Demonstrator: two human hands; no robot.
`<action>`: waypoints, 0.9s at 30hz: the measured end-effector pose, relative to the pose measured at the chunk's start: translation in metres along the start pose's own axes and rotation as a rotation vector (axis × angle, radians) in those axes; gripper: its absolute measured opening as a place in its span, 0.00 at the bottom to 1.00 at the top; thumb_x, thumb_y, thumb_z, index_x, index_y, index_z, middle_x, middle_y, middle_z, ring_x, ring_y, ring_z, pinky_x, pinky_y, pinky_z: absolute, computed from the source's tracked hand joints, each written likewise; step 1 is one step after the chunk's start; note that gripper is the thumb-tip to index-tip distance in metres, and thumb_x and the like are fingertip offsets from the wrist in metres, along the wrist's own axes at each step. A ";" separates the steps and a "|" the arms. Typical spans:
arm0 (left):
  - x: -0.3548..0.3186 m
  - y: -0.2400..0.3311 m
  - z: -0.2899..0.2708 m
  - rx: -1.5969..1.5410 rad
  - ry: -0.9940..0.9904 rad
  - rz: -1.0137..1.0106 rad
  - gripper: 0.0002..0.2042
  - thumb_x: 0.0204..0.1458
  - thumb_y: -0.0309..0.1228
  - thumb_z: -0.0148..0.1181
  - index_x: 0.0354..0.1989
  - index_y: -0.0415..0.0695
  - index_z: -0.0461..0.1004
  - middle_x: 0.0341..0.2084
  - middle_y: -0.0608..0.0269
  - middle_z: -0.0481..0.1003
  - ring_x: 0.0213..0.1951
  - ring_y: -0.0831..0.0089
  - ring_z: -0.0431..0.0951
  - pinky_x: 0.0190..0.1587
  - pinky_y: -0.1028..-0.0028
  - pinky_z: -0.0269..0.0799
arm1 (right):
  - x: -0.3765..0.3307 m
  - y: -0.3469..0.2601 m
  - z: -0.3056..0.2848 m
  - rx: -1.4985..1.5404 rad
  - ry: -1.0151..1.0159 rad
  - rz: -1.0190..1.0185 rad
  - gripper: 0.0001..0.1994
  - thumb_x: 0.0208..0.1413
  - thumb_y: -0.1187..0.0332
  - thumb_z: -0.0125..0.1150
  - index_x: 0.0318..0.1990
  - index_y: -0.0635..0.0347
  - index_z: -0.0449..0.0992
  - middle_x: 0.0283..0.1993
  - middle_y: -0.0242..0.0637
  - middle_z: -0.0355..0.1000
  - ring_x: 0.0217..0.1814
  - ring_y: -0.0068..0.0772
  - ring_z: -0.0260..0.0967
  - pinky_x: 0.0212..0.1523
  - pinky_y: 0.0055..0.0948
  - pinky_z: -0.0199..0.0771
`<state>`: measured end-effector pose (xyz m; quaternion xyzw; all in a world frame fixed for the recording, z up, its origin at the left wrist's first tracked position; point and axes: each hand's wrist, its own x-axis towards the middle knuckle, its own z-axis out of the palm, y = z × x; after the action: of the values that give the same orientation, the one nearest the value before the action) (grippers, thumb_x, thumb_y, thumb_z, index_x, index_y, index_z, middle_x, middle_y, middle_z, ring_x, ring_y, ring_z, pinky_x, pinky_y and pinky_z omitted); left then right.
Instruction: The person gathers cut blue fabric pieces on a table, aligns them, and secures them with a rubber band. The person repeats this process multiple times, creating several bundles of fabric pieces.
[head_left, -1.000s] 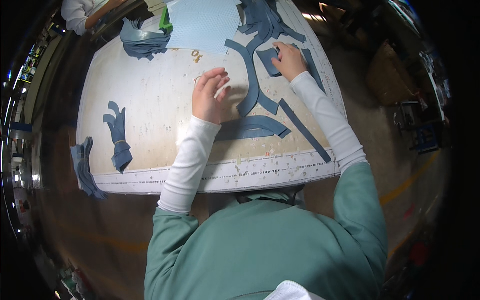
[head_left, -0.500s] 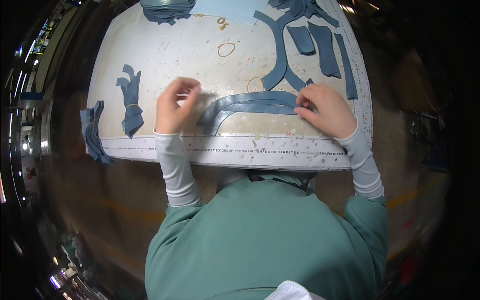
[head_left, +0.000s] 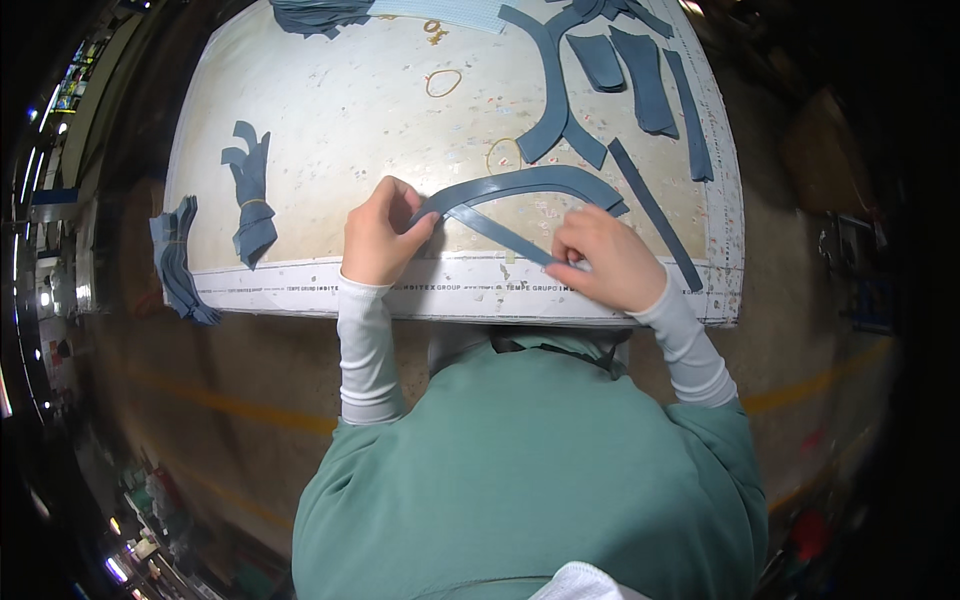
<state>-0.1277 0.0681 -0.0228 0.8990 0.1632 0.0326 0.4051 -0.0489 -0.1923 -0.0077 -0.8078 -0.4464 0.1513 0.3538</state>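
Observation:
My left hand (head_left: pixel 378 235) pinches the left end of a curved blue-grey fabric strip (head_left: pixel 530 184) near the front edge of the cream worktable (head_left: pixel 330 110). My right hand (head_left: pixel 607 258) pinches the right end of a straight blue-grey strip (head_left: pixel 505 232) that runs back to the left hand, under the arch of the curved one. Both pieces lie flat on the table between the hands.
More blue-grey cut pieces lie at the back right: a long curved strip (head_left: pixel 553 90), short panels (head_left: pixel 640 65) and a straight strip (head_left: pixel 655 215). A tied bundle (head_left: pixel 250 195) lies at left, another bundle (head_left: pixel 178 262) hangs off the left edge. Rubber bands (head_left: pixel 444 82) lie mid-table.
My view has tilted down toward the table's front edge. Both hands drew the curved and straight strips closer to me; the right hand moved from the far pieces to the straight strip's end.

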 end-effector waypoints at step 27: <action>-0.025 0.002 -0.016 -0.336 0.159 0.186 0.10 0.52 0.25 0.53 0.42 0.37 0.72 0.38 0.60 0.74 0.41 0.75 0.73 0.42 0.76 0.69 | -0.019 0.006 -0.045 0.300 -0.189 0.261 0.06 0.46 0.71 0.61 0.30 0.64 0.75 0.25 0.33 0.70 0.27 0.21 0.65 0.28 0.19 0.64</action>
<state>-0.1536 0.0703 -0.0092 0.8247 0.1034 0.1673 0.5303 -0.0305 -0.2298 0.0190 -0.7793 -0.3417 0.3358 0.4039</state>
